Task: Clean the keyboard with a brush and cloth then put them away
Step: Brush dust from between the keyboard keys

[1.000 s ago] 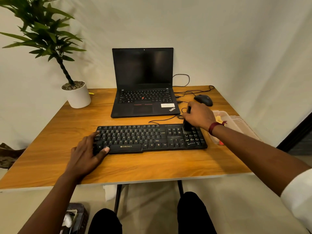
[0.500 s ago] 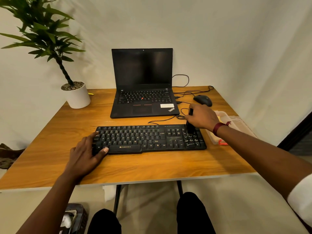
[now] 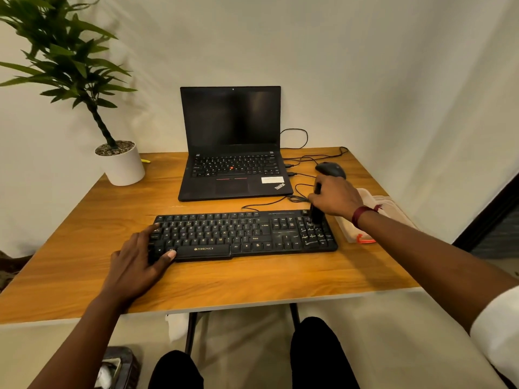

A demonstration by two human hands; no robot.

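Our right hand (image 3: 335, 199) grips the brush (image 3: 316, 214), with the fingers curled round its dark handle. The working end points down at the far right corner of the keyboard (image 3: 244, 234), over the number pad. Our left hand (image 3: 137, 265) lies spread on the keyboard's left end. Its fingers are flat over the keys and its thumb is against the front edge. It pinches nothing.

The step in hand appears to be brushing the keys. To do it well, we suggest the following:

- Hold the brush near upright so that the bristles reach the gaps between keys.
- Use short, light strokes along each row, working from the right end leftward.
- Drive the dust toward the front edge of the table (image 3: 252, 279), away from the laptop (image 3: 230, 164).
- Press down with the left hand so that the keyboard does not slide.
- Keep clear of the cable (image 3: 269, 202) just behind the keyboard and of the mouse (image 3: 330, 169) beyond the right hand.

Several things are hard to read:

- The hand covers most of the handle.
- The bristles are black against black keys, so we cannot tell whether they touch.
- A pale bundle (image 3: 379, 209) with an orange tag lies just beside the keyboard's right end, partly behind the right wrist. We cannot tell whether it is the cloth or a pouch.
- An object under the table at lower left is cut off and cannot be identified.
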